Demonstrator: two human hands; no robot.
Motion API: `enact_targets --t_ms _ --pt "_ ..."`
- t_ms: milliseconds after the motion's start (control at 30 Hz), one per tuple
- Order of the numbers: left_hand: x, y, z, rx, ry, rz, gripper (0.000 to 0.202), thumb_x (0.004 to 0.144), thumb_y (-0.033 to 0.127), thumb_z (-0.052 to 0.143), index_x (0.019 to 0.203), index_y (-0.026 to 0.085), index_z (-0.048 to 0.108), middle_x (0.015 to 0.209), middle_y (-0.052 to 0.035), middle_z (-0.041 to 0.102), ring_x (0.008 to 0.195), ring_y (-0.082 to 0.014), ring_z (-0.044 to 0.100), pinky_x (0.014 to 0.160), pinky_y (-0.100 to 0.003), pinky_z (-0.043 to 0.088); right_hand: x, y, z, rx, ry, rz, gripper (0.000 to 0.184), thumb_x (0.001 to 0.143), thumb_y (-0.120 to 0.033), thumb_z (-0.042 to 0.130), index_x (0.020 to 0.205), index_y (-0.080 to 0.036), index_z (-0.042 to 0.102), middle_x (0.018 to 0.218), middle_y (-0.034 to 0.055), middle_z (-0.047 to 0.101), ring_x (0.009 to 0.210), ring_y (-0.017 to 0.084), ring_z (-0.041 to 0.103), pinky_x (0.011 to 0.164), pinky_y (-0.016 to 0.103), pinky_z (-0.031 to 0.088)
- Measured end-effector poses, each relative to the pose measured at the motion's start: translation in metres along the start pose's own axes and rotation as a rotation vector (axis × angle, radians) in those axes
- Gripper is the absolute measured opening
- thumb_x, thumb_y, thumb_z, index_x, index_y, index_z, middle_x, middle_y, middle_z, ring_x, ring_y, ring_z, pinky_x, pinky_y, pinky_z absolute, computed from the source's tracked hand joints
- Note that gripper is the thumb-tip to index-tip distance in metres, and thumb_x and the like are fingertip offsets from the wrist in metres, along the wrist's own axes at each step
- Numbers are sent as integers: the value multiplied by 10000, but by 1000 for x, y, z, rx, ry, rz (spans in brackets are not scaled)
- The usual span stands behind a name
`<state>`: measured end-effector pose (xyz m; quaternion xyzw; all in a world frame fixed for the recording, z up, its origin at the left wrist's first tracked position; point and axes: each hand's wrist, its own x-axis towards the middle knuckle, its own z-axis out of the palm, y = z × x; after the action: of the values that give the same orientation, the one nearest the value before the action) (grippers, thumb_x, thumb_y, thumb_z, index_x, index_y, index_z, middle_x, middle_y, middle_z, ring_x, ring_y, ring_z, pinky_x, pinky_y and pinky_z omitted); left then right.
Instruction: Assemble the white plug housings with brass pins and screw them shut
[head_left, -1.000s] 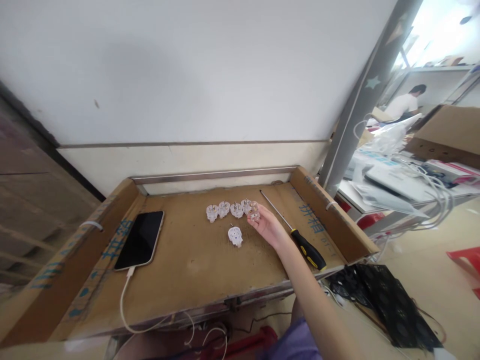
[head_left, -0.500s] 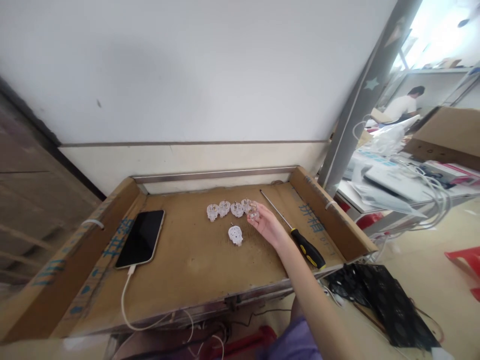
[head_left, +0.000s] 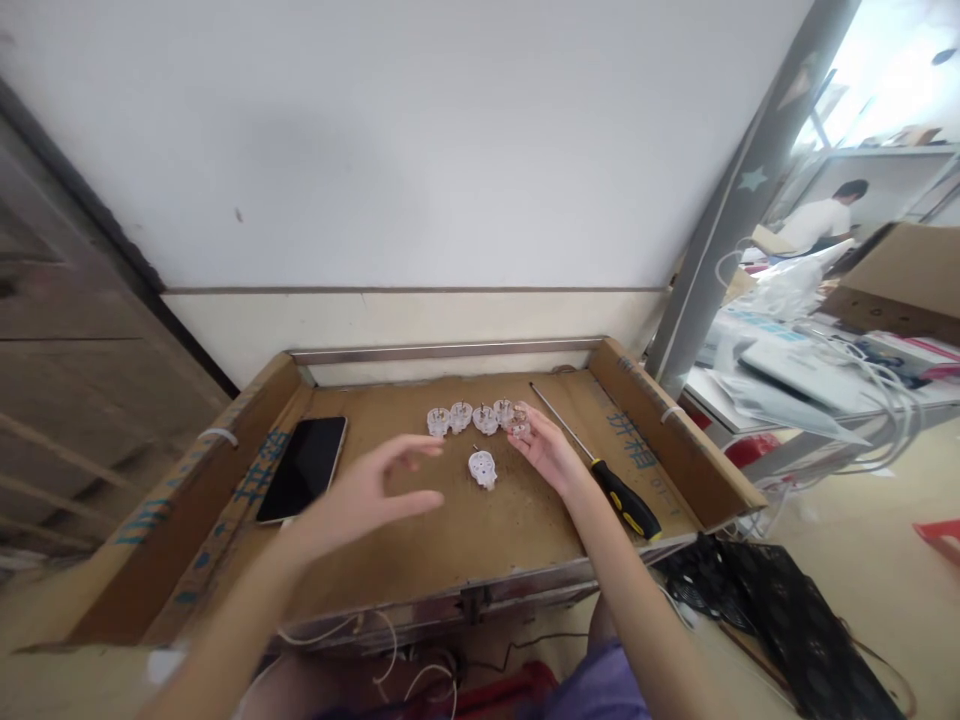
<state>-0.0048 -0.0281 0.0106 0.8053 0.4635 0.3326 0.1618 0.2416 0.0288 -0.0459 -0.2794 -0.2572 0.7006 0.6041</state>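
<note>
Several clear plastic plugs (head_left: 484, 418) with metal pins sit in a row on the cardboard-lined tray (head_left: 420, 560). My right hand (head_left: 549, 450) has its fingers around the rightmost clear plug (head_left: 518, 426), partly hiding it. In front of the row lies a whitish plug piece (head_left: 482, 468) with holes in its face. My left hand (head_left: 367, 490) hovers over the tray to the left of that piece, thumb and fingers spread and holding nothing. A screwdriver (head_left: 619, 500) with a black and yellow handle lies just right of my right hand.
A phone (head_left: 304, 468) lies at the tray's left, partly behind my left forearm. Raised cardboard walls (head_left: 675, 440) edge the tray. To the right stands a cluttered table (head_left: 795, 370), with black fan-like panels (head_left: 787, 610) below. A person (head_left: 821, 220) sits far back.
My left hand has come into view from the lower left and reaches over the tray, fingers apart. My right hand stays at the rightmost plug. The view has shifted slightly.
</note>
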Motion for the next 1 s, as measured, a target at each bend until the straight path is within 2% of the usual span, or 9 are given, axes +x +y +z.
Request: enact_targets --t_ms 67,167,233,400,567,667,733,867,1000 --pt "24 -5 28 106 -211 70 605 645 544 721 1156 250 584 1084 -59 615 1009 -266 550 844 -383 471 1 1 -1 -23 -1 -4 191 868 -204 584 1043 -127 597 972 40 637 778 118 616 731 291 523" --pt "41 -7 60 251 -266 98 518 650 503 716 1068 213 616 1035 -70 609 987 -280 540 883 -401 429 2 5 -2 -52 -6 -15 196 865 -206 589 1043 -123 595 973 43 634 794 122 615 728 290 525" --pt "43 -9 69 274 -253 74 468 673 500 696 1033 211 620 1018 -67 608 971 -279 539 879 -401 423 2 7 -2 -68 -12 -19 188 860 -196 594 1030 -117 595 969 45 633 802 125 616 729 291 527" --pt "40 -24 63 171 -261 29 644 626 554 720 1163 233 563 1117 -67 577 1048 -294 518 905 -413 416 1 9 -1 -108 -33 -27 208 817 -203 644 1007 -125 610 962 42 645 763 114 615 721 279 529" --pt "40 -31 59 134 -290 39 529 612 492 739 1042 220 593 1052 -54 594 1010 -275 533 886 -387 426 -1 9 1 -163 -30 -54 287 744 -275 720 988 -154 630 977 37 651 766 116 616 733 272 528" --pt "41 -25 62 113 -295 51 433 625 411 721 989 218 586 993 -43 609 948 -266 550 835 -373 444 -2 11 1 -231 -36 -71 261 782 -266 687 1000 -137 624 967 44 646 755 110 607 719 269 524" --pt "45 -20 64 89 -269 54 425 640 353 698 1022 220 571 993 -46 607 938 -264 555 836 -375 447 -1 14 0 -295 -33 -96 211 818 -235 650 993 -122 617 953 44 640 762 110 603 713 270 523" --pt "61 -13 69 68 -133 84 506 689 280 643 1166 215 488 1121 -77 542 1055 -265 519 907 -386 430 3 19 -3 -441 -3 -212 132 847 -189 610 958 -117 601 900 26 615 758 107 591 696 268 522" --pt "73 -13 80 39 -65 126 480 703 203 610 1163 205 469 1138 -79 515 1078 -244 510 921 -378 435 8 22 -7 -564 20 -328 127 852 -194 603 957 -125 585 882 19 598 753 108 581 692 274 524"
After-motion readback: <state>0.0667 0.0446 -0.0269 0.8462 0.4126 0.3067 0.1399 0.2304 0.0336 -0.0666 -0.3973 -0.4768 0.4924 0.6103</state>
